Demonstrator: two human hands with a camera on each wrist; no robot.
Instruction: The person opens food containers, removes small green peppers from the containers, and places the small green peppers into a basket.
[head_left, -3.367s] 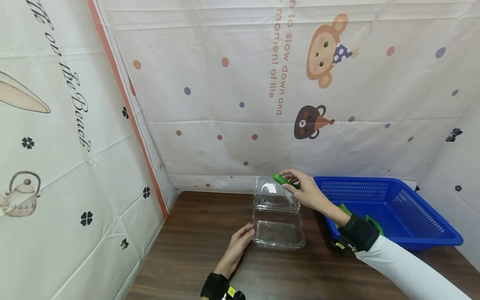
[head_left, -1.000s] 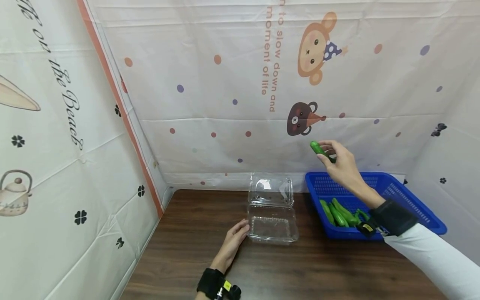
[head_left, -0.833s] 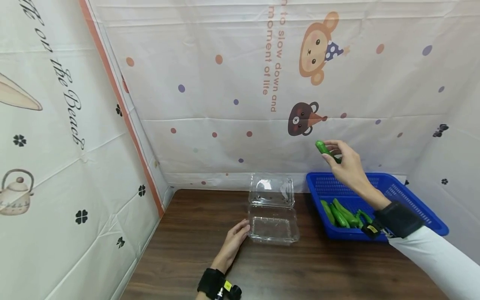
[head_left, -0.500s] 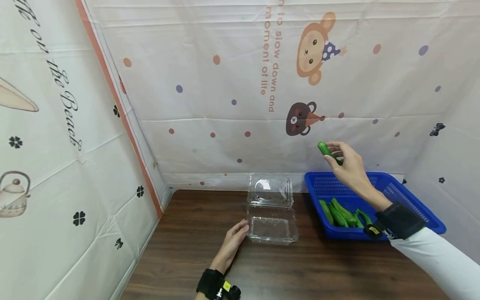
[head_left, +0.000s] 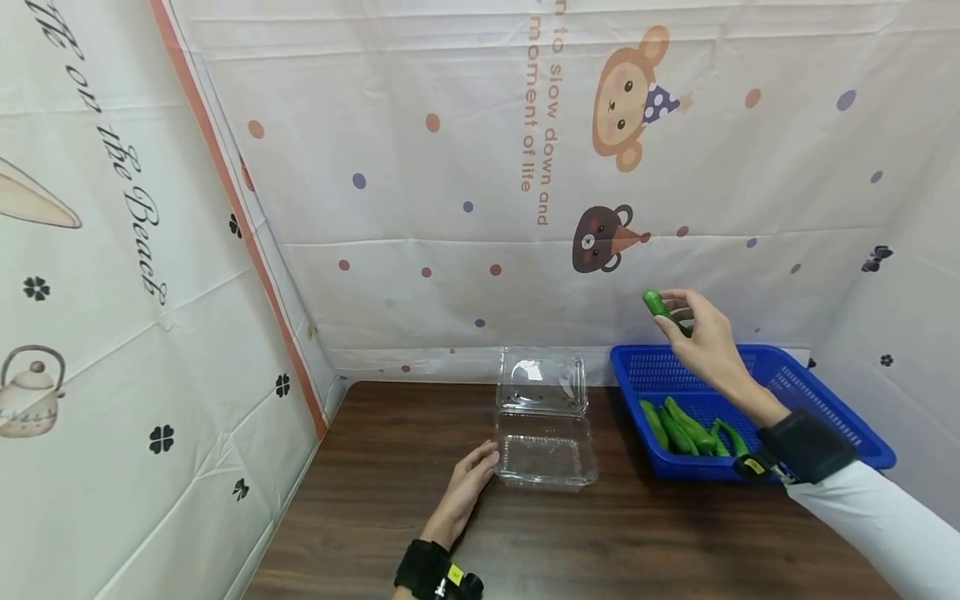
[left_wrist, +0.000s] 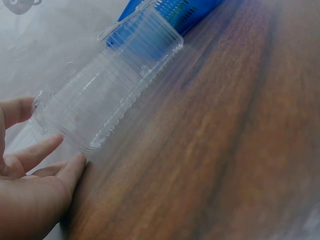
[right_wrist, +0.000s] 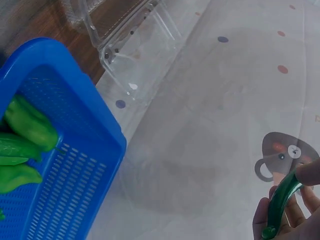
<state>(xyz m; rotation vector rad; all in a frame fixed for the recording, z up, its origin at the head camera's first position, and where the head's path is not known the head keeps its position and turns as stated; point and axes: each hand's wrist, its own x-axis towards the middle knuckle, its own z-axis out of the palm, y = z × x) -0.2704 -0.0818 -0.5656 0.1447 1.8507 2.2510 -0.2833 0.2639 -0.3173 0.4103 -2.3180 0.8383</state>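
While the right hand (head_left: 701, 333) pinches a small green pepper (head_left: 660, 306) by its fingertips high above the blue basket (head_left: 817, 392), the left hand (head_left: 468, 483) rests with relaxed fingers against the near edge of the open clear clamshell box (head_left: 546, 446). Such a light pinch could let the smooth pepper slip and fall to the wooden table (head_left: 390, 467). With only a flat hand steadying it, the light box might slide or tip.

A makeshift recording booth; cartoon-printed cloth walls (head_left: 480, 167) enclose a small wooden table (head_left: 375, 483).
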